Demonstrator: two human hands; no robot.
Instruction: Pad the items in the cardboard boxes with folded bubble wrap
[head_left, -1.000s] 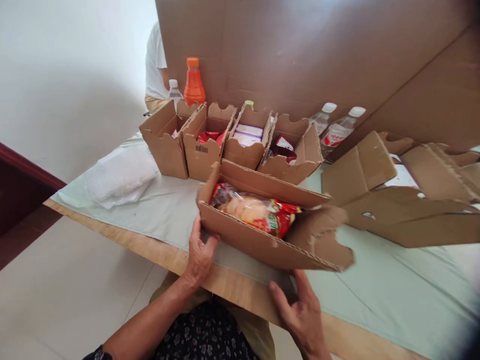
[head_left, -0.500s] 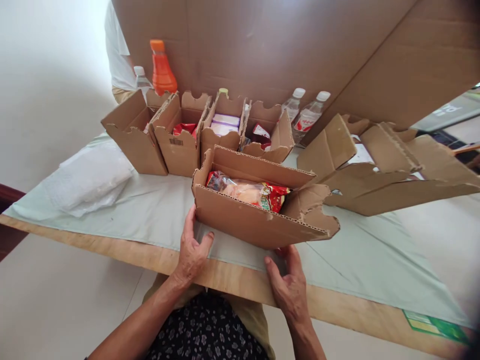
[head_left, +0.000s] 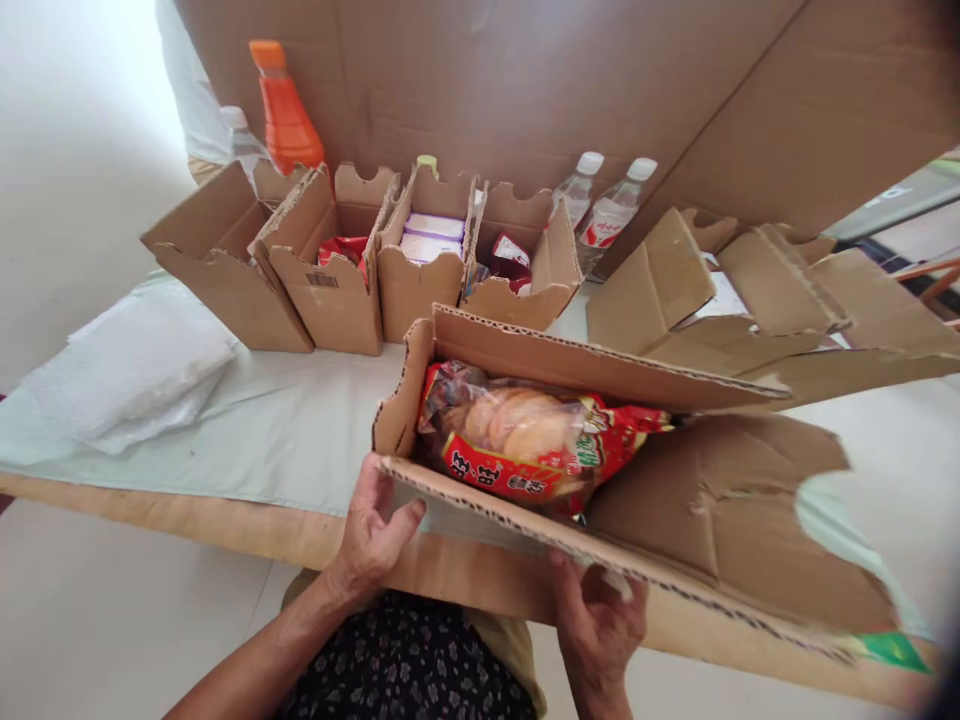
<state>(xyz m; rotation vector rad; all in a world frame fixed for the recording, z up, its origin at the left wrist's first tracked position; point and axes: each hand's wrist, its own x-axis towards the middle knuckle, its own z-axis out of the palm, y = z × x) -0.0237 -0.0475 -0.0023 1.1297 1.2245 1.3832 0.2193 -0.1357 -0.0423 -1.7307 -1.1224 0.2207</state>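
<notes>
Head view, the only one: your left hand (head_left: 371, 540) sits at the near left corner of the long open box (head_left: 660, 490), fingers laid against the cardboard, thumb spread clear. Your right hand (head_left: 600, 625) is under the near wall; its fingertips are hidden, so whether it grips or merely props, can't tell. The box lies lengthwise over the table's near edge, mouth turned up toward you; the two-point support probably keeps it steady and the contents in sight. One snack bag (head_left: 525, 435) lies inside, toward the left end. Counts: one box at your hands; four boxes (head_left: 330, 310) side by side behind, openings up, likely so each can be reached; more boxes (head_left: 637, 310) at right, overlapping, number unclear. Bottles: one orange (head_left: 289, 125), one clear (head_left: 244, 145) beside it, two clear with white caps (head_left: 607, 215). One pile of plastic (head_left: 142, 370).
</notes>
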